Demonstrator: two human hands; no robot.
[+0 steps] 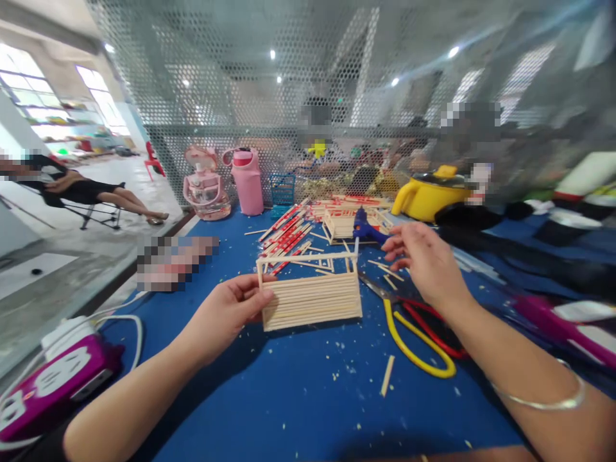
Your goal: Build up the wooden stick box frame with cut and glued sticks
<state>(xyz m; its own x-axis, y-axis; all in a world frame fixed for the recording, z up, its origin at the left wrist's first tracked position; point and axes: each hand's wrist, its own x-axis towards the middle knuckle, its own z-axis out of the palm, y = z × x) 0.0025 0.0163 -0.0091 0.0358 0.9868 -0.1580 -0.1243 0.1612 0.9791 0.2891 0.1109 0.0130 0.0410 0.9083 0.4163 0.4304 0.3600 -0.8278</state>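
A small frame of pale wooden sticks [312, 301] stands on the blue table, with stacked sticks filling its lower wall and a gap below the top rail. My left hand [240, 301] pinches its left end between thumb and fingers. My right hand [423, 260] is above the table on the right, fingers loosely bent and apart. Its fingertips are at the handle end of a blue glue gun [366, 228], without wrapping round it. A translucent glue stick [357, 245] sticks out of the gun towards me. Scissors [418, 333] with red and yellow handles lie under my right forearm.
Red-and-white wrapped sticks [289, 234] and another stick frame [339, 226] lie behind. Pink bottles [248, 183] and a yellow pot [433, 197] stand against the mesh screen [269, 96]. A purple power strip [62, 382] is at left; a person [81, 186] sits beyond.
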